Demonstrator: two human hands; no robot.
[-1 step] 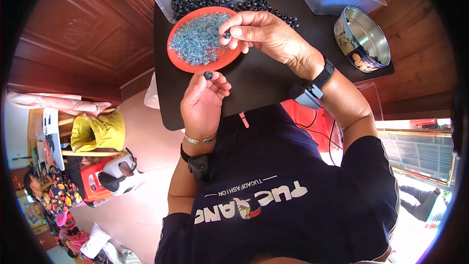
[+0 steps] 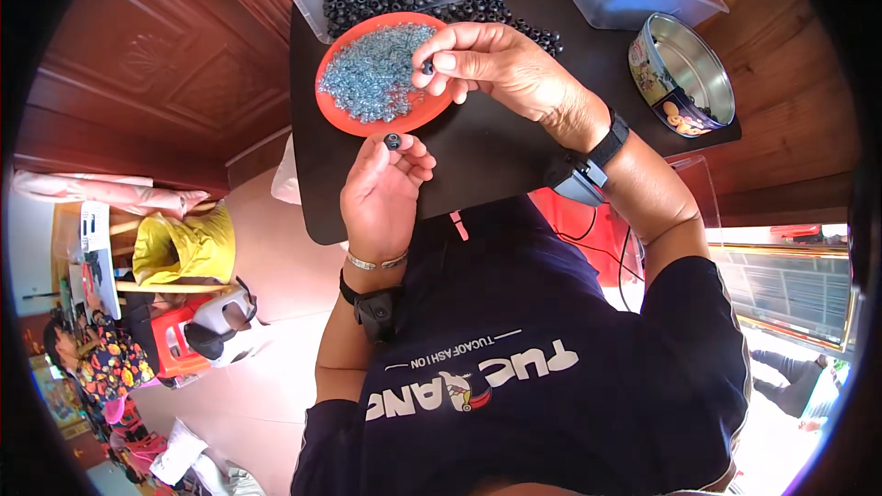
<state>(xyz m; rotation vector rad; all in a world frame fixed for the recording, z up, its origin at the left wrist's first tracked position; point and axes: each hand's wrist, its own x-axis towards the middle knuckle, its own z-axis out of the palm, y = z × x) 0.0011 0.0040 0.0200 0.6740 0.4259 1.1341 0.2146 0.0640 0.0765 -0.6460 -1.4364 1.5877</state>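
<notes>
1. Bright daylight reaches you, burning out the lower right.
2. Your smooth, pale pink floor [image 2: 268,262] whitens with glare.
3. Your bare left hand [image 2: 380,200] and bare right hand [image 2: 496,60] look sharp.
4. Fisheye distortion curves your edges into black corners.

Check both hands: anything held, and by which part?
Left hand: a small round black piece, pinched at its sides by the fingers. Right hand: a small dark piece between fingers; exact hold can't be told.
</notes>
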